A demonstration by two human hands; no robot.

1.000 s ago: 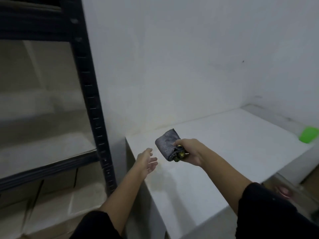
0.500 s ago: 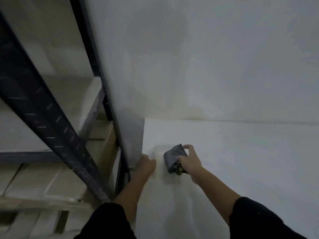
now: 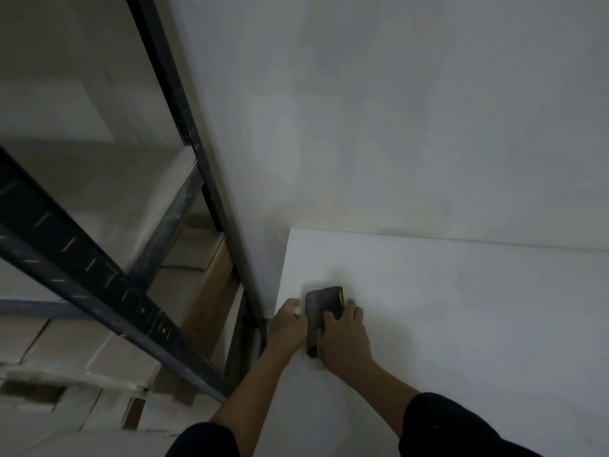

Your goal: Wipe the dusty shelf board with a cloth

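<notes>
Cloth [image 3: 318,308] flat on white shelf board [image 3: 461,308], near its left edge. My right hand [image 3: 344,338] presses it down, fingers spread on top. My left hand [image 3: 286,328] curls around the board's left edge, touching the cloth. Black rack [image 3: 99,278] to the left.

Grey cloth [image 3: 317,311], yellow-green trim; white board [image 3: 461,308], seemingly plain.
</notes>
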